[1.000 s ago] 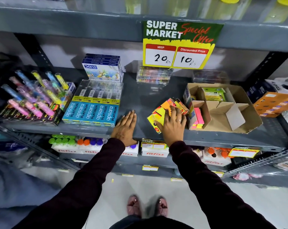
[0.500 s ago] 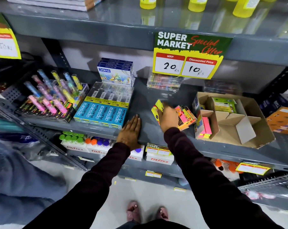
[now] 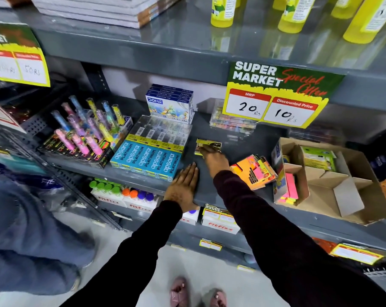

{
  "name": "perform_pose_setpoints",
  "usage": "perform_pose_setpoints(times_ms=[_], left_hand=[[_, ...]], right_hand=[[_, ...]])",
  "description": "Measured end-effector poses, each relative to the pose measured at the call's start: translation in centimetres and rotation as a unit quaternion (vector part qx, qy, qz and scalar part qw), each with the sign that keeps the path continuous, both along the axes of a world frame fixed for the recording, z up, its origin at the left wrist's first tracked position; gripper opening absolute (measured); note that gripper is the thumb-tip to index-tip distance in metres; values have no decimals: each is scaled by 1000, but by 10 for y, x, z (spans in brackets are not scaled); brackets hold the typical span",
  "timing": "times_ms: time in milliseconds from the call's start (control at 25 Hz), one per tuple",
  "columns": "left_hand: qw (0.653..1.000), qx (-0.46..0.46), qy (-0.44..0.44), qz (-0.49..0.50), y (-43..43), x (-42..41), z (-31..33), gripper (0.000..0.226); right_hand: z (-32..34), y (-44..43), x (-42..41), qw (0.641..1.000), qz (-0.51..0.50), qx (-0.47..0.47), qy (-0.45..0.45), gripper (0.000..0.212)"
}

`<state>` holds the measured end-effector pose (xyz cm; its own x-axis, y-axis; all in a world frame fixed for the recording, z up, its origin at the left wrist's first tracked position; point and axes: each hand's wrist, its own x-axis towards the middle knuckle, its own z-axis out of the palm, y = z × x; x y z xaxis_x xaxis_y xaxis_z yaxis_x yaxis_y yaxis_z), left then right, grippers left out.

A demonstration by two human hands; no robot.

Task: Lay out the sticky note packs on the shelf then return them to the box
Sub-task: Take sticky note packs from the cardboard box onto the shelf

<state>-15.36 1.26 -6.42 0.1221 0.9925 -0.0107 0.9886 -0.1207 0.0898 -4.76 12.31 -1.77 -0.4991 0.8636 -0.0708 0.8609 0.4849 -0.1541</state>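
My right hand (image 3: 214, 157), grip closed on one sticky note pack (image 3: 206, 145), should set it flat beside the apsara boxes (image 3: 147, 159); left hand (image 3: 184, 188) lies open, empty, on the shelf (image 3: 243, 145)

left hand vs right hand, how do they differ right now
The left hand lies flat, palm down, on the front edge of the shelf; the right hand reaches deeper in. The left hand is empty and open; the right hand's fingers sit on a single sticky note pack on the shelf, beside the apsara boxes. Both come out of dark sleeves.
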Motion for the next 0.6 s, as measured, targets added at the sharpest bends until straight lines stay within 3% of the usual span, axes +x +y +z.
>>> perform_pose_setpoints(times_ms=[240,400,480,600], left_hand=[[1000,-8,3,3,1,0,-2,110],[1000,-12,-12,0,1,-2,-3,116],[1000,-9,-16,5,1,-3,-5,118],[1000,-5,-7,12,0,-2,-4,121]], right_hand=[[6,19,-4,996,2,-52,70,47],[32,10,31,980,-110,3,168,36],[46,0,60,984,-158,-8,87,38],[54,-31,84,975,-208,-60,-54,68]])
